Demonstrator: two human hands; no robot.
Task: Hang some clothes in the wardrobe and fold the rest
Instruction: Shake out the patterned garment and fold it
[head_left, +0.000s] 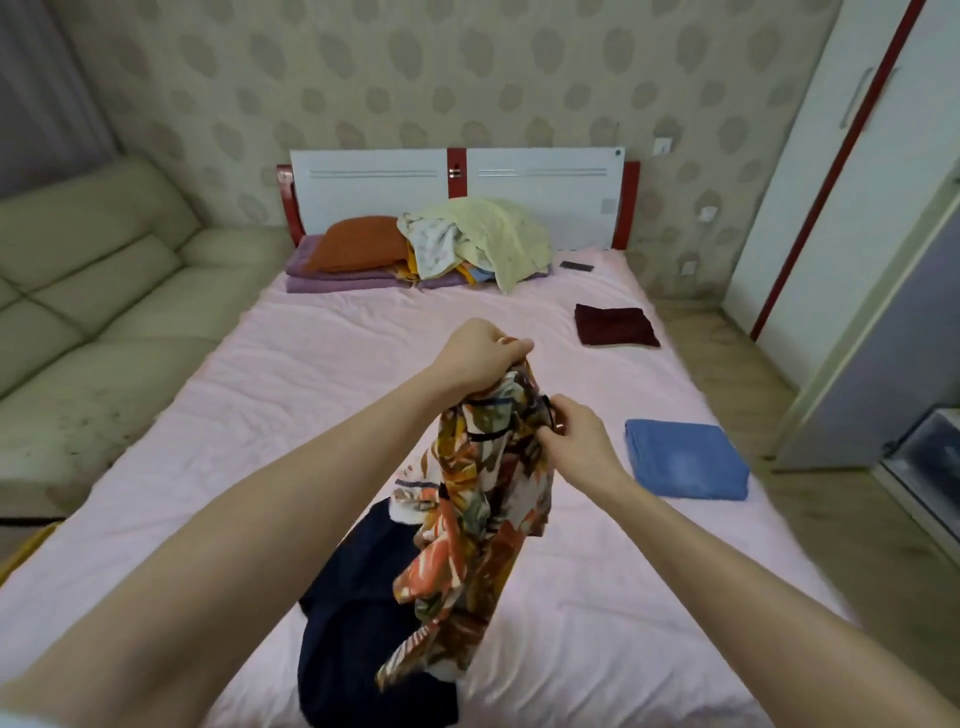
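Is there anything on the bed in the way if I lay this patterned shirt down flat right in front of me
Yes. A dark navy garment lies crumpled on the pink sheet directly under the patterned shirt that both hands hold up. The folded blue and maroon items sit off to the right.

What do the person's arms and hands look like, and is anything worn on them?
Both forearms are bare up to the frame's lower edge; no sleeves, watch or bracelets show. The left hand has a thin ring on one finger. The right hand also seems to carry a small ring near the fingertips, though it is too blurred to be sure. No gloves.
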